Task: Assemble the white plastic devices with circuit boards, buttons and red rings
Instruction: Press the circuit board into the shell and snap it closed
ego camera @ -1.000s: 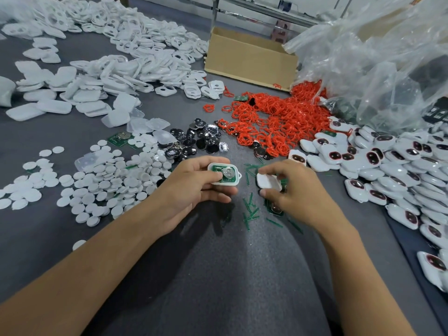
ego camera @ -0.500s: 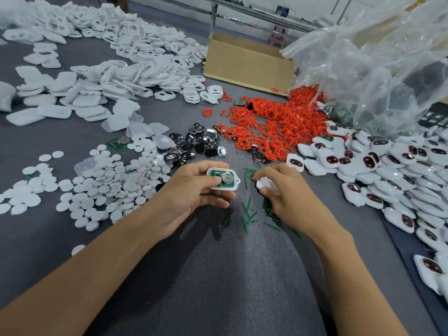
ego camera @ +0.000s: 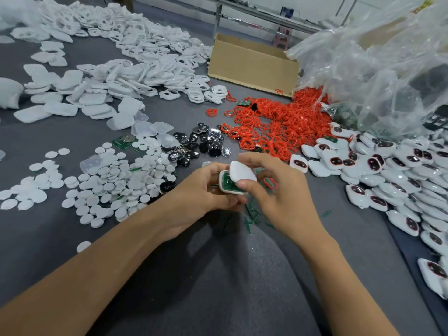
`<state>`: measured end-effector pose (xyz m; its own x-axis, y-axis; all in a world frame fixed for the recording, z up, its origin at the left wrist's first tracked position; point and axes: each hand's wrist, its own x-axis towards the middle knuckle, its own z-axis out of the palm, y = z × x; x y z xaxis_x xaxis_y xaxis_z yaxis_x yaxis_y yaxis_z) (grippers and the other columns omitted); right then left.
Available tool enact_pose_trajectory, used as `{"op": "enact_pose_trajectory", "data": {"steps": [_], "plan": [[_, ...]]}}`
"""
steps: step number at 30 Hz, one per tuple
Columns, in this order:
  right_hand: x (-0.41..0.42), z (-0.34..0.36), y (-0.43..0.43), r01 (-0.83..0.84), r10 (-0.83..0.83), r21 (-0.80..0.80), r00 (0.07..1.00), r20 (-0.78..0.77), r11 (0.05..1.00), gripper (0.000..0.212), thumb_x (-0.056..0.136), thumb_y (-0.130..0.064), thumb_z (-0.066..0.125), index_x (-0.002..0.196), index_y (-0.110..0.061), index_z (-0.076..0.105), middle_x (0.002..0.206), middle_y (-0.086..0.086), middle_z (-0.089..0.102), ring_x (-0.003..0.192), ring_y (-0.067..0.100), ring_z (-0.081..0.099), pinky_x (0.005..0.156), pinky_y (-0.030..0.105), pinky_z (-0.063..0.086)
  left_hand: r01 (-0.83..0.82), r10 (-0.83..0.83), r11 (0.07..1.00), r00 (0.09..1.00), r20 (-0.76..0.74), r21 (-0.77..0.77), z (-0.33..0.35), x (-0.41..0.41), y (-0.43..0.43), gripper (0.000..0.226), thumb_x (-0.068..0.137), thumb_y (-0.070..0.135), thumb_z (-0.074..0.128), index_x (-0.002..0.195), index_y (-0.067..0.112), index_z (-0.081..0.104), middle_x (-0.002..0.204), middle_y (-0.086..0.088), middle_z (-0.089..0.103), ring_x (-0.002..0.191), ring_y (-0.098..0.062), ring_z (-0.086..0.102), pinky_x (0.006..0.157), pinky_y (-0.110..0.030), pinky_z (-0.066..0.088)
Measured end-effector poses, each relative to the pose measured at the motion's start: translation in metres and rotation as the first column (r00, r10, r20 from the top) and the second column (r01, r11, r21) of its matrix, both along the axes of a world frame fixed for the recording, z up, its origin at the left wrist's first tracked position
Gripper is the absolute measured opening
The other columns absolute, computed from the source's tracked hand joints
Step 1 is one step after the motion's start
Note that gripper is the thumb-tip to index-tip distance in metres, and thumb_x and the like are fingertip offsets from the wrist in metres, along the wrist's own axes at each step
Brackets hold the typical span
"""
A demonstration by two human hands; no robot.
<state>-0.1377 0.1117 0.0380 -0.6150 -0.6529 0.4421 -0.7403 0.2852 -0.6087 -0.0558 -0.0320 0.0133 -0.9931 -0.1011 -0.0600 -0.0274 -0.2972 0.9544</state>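
My left hand [ego camera: 196, 192] grips a white device shell [ego camera: 226, 184] with a green circuit board showing inside it. My right hand [ego camera: 276, 190] pinches a white plastic cover [ego camera: 242, 172] between thumb and fingers and holds it tilted over the shell's right end, touching it. A single red ring [ego camera: 270, 183] lies on the grey table just behind my right hand. The pile of red rings [ego camera: 278, 122] sits further back. Black and silver buttons [ego camera: 201, 144] lie to the left of that pile.
White round discs [ego camera: 116, 180] spread at the left, white shells [ego camera: 109, 76] heap at the back left. Finished devices [ego camera: 392, 170] pile up at the right. A cardboard box [ego camera: 252, 66] and clear plastic bags [ego camera: 378, 69] stand behind. Green scraps [ego camera: 251, 218] lie under my hands.
My right hand lifted the white cover off the table and brought it left onto the shell held by my left hand. The left hand rose slightly with the shell.
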Motion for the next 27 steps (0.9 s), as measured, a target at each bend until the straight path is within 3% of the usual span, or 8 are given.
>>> {"op": "enact_pose_trajectory", "data": {"steps": [5, 16, 22, 24, 27], "plan": [[0.0019, -0.0047, -0.0024, -0.026, 0.033, 0.09, 0.996, -0.084, 0.996, 0.035, 0.078, -0.023, 0.069, 0.113, -0.019, 0.065, 0.107, -0.01, 0.066, 0.096, 0.006, 0.054, 0.085, 0.021, 0.042, -0.009, 0.009, 1.0, 1.0, -0.014, 0.007, -0.0017, -0.0004, -0.001, 0.05, 0.079, -0.026, 0.055, 0.121, 0.001, 0.054, 0.105, -0.009, 0.065, 0.095, -0.016, 0.063, 0.08, -0.029, 0.057], [0.0012, -0.0072, -0.0026, -0.035, 0.046, 0.101, 0.993, -0.105, 0.994, 0.033, 0.077, -0.017, 0.071, 0.11, -0.019, 0.067, 0.106, -0.01, 0.068, 0.098, 0.008, 0.06, 0.086, 0.019, 0.044, 0.045, -0.045, 0.997, 0.999, 0.008, 0.062, 0.0055, 0.0018, 0.0021, 0.044, 0.082, -0.027, 0.042, 0.118, -0.008, 0.056, 0.101, -0.019, 0.063, 0.091, -0.018, 0.062, 0.085, -0.029, 0.057], [0.0012, -0.0037, -0.0019, -0.032, 0.034, -0.04, 0.997, 0.072, 0.999, 0.026, 0.081, -0.006, 0.07, 0.104, -0.017, 0.067, 0.096, -0.013, 0.07, 0.09, 0.0, 0.064, 0.082, 0.015, 0.047, 0.036, -0.039, 0.992, 0.999, 0.022, 0.118, 0.0069, -0.0002, 0.0009, 0.039, 0.086, -0.02, 0.046, 0.122, -0.008, 0.054, 0.104, -0.015, 0.063, 0.092, -0.021, 0.062, 0.087, -0.031, 0.056], [-0.0002, -0.0012, -0.0008, 0.022, -0.008, -0.133, 0.994, 0.107, 0.991, 0.022, 0.083, -0.005, 0.068, 0.102, -0.018, 0.067, 0.094, -0.014, 0.069, 0.088, 0.0, 0.065, 0.081, 0.017, 0.048, -0.004, -0.002, 0.991, 0.999, 0.046, 0.134, 0.0068, -0.0015, 0.0018, 0.04, 0.085, -0.016, 0.053, 0.124, -0.007, 0.053, 0.101, -0.015, 0.063, 0.085, -0.02, 0.064, 0.083, -0.03, 0.058], [-0.0045, 0.0, 0.0023, 0.182, -0.159, -0.214, 0.98, 0.119, 0.96, 0.016, 0.087, -0.01, 0.067, 0.1, -0.019, 0.067, 0.093, -0.016, 0.068, 0.086, -0.001, 0.064, 0.08, 0.018, 0.049, -0.09, 0.08, 0.99, 0.993, 0.089, 0.113, 0.0066, -0.0023, 0.0023, 0.035, 0.086, -0.009, 0.059, 0.121, -0.003, 0.055, 0.09, -0.01, 0.063, 0.067, -0.012, 0.061, 0.063, -0.022, 0.057]]}}
